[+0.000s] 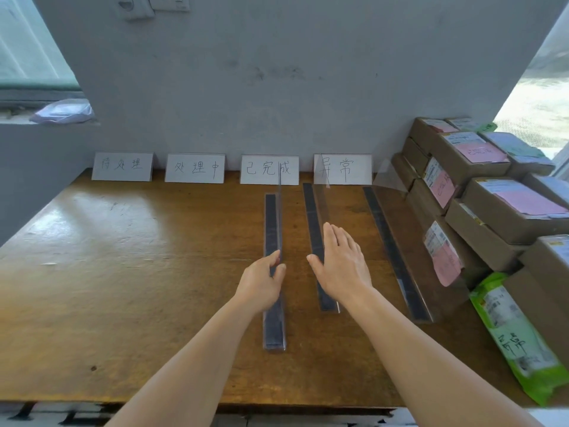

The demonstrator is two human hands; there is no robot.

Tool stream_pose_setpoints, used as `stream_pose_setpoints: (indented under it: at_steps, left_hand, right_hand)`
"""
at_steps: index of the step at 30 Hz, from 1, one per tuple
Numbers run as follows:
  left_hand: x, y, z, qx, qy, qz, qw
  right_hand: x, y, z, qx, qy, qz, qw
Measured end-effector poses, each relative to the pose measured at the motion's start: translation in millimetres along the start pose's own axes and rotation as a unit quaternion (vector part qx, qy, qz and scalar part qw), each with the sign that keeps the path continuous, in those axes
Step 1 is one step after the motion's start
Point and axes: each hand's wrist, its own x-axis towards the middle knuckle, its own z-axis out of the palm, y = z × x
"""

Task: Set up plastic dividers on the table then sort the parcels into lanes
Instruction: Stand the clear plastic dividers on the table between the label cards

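Note:
Three clear plastic dividers with dark base strips stand lengthwise on the wooden table. My left hand pinches the leftmost divider at its middle, thumb and fingers on the upright clear wall. My right hand is flat with fingers apart, resting against the middle divider. The third divider stands to the right, next to the stacked cardboard parcels. A green plastic mailer lies at the near right.
Several white handwritten label cards lean on the wall at the table's back, among them one at the left and one at the right. A window sill with a pale bag is at the far left.

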Motion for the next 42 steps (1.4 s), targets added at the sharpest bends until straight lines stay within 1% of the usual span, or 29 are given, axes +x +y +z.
stream_pose_setpoints:
  at_steps: [3, 5, 10, 14, 19, 23, 27, 30, 36, 38, 42]
  left_hand:
    - [0.4, -4.1, -3.0, -0.017, -0.006, -0.010, 1.000]
    - [0.6, -6.6, -5.3, -0.018, -0.007, -0.010, 1.000]
    - [-0.2, -13.1, -14.4, -0.027, -0.014, -0.005, 1.000]
    - [-1.7, -15.1, -18.7, -0.042, -0.028, 0.004, 0.999]
    - [1.6, -16.5, -19.4, -0.049, -0.034, 0.015, 0.998]
    - [4.0, -20.5, -21.2, -0.031, -0.006, 0.027, 0.999]
    - [4.1, -17.9, -21.4, -0.027, 0.041, 0.072, 0.996]
    - [4.7, -14.5, -17.3, -0.027, 0.043, 0.090, 0.995]
    - [1.5, -15.7, -23.1, -0.024, 0.098, 0.065, 0.993]
    - [-1.9, -20.4, -29.0, -0.020, 0.112, 0.059, 0.992]
    - [-12.1, -37.7, -43.2, 0.001, 0.127, 0.019, 0.992]
  right_hand:
    - [-5.8, -12.5, 4.3, 0.025, -0.010, -0.024, 0.999]
    - [-10.2, -20.4, 8.0, 0.049, -0.032, -0.022, 0.998]
    - [-22.4, -39.7, 17.4, 0.086, -0.087, 0.016, 0.992]
    - [-27.5, -47.4, 21.2, 0.103, -0.101, 0.047, 0.988]
    - [-31.5, -50.4, 23.5, 0.114, -0.101, 0.069, 0.986]
    - [-31.4, -54.0, 24.7, 0.123, -0.096, 0.071, 0.985]
    - [-28.3, -55.3, 19.0, 0.120, -0.103, 0.060, 0.986]
    - [-28.0, -57.5, 18.0, 0.109, -0.096, 0.050, 0.988]
    - [-17.6, -68.3, 19.5, 0.096, -0.145, 0.013, 0.985]
    - [-18.4, -69.6, 21.0, 0.106, -0.139, 0.011, 0.984]
    - [-24.5, -77.0, 28.7, 0.112, -0.122, 0.010, 0.986]
